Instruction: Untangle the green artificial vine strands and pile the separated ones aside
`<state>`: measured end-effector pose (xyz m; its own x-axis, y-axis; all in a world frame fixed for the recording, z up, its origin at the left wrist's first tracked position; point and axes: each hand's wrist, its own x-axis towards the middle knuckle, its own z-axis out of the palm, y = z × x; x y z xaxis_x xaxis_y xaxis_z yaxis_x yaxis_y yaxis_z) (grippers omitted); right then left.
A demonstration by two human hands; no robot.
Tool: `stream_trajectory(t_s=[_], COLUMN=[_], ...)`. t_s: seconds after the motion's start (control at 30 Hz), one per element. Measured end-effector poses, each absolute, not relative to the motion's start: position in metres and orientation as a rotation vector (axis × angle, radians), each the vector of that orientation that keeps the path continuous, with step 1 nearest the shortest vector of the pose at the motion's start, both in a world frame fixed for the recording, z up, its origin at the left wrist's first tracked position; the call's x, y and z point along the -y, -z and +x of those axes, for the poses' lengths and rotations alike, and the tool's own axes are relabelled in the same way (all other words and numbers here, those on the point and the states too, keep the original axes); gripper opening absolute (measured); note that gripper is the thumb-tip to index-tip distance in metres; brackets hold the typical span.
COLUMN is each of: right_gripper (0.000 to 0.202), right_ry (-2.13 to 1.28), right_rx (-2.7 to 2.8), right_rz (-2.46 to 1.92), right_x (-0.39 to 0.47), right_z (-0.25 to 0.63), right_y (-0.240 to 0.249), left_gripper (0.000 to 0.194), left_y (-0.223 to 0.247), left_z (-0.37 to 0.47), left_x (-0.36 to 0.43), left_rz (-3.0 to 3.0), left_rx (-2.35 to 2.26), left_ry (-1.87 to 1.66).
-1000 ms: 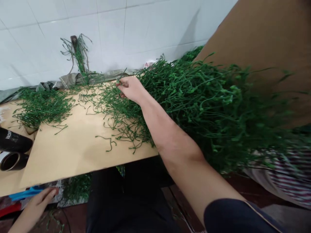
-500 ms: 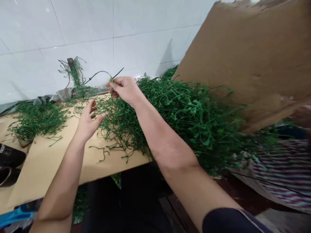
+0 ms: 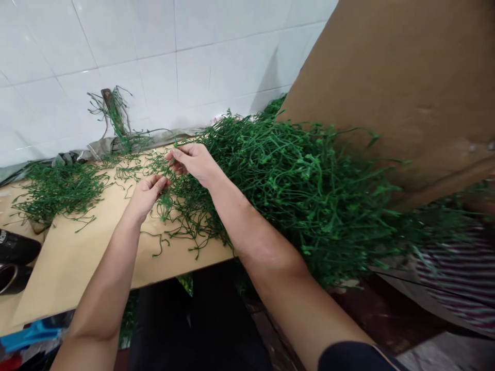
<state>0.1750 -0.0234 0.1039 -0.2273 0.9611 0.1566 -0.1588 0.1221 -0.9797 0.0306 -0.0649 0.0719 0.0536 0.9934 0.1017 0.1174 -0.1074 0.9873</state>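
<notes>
My right hand (image 3: 189,161) is closed in a pinch around a thin green artificial plant stem (image 3: 176,146), whose tip shows just above the fingers. Just below and to the left, my left hand (image 3: 149,191) has its thumb and fingers pressed together. What sits between its fingertips is hidden against the green behind. The two hands are close but apart. Under and beside my right forearm spreads a big heap of green stems (image 3: 278,165). Loose stems (image 3: 193,234) lie on the cardboard sheet (image 3: 96,257) below the hands.
A smaller pile of stems (image 3: 62,190) lies at the left. More stems hang on an upright post (image 3: 110,105) by the tiled wall (image 3: 135,36). A large cardboard panel (image 3: 386,67) leans at the right. Black cylinders (image 3: 17,247) stand at the left edge; striped cloth (image 3: 460,278) is lower right.
My right hand has come down and slightly left with the stem, which no longer shows as a long arc. My left hand has moved right and closed from open.
</notes>
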Motion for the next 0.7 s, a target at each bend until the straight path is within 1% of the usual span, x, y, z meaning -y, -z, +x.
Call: stream_trajectory(t_s=[0.2, 0.3, 0.5, 0.7], right_gripper=[0.035, 0.04, 0.041, 0.043], right_ry=[-1.431, -1.44, -1.505, -1.515], right_rx=[1.087, 0.994, 0.829, 0.673], right_rz=[-0.816, -0.808, -0.782, -0.721], right_x=[0.02, 0.017, 0.013, -0.003], right_z=[0.174, 0.174, 0.168, 0.183], right_y=[-0.095, -0.092, -0.091, -0.093], left_gripper=[0.039, 0.042, 0.042, 0.041], left_y=[-0.063, -0.057, -0.052, -0.049], left_z=[0.032, 0.032, 0.025, 0.017], left_x=[0.073, 0.078, 0.092, 0.119], left_rz=[1.445, 1.492, 1.574, 1.708], left_rx=[-1.132, -1.098, -1.096, -1.113], left_ry=[-0.992, -1.007, -1.062, -0.963])
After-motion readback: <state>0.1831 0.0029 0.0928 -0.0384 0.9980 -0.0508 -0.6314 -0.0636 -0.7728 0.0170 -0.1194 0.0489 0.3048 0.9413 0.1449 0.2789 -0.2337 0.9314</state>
